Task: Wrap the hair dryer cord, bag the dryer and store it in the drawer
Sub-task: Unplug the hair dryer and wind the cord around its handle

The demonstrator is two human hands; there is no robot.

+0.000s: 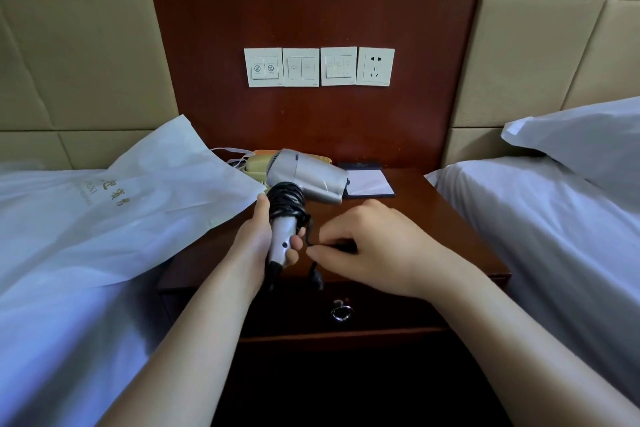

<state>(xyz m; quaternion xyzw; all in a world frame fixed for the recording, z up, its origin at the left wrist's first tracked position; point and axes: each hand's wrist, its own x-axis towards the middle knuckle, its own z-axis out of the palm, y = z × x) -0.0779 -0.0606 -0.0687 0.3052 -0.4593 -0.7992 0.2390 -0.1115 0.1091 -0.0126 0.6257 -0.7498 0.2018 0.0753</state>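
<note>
Lying on the left bed, the big white printed bag [138, 204] overlaps the dark wooden nightstand [436, 218] (its drawer [294, 314] closed). Above it my left hand [261, 241] grips the silver hair dryer [311, 177] by its handle; my right hand [370, 248] pinches a loose stretch of the coiled black cord [287, 199].

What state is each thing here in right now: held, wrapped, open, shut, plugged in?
hair dryer: held by its handle in the left hand.
cord: mostly wound round the handle, loose end pinched by the right hand.
bag: lying on the left bed, dryer not in it.
drawer: shut.
wall socket: nothing plugged in.
</note>
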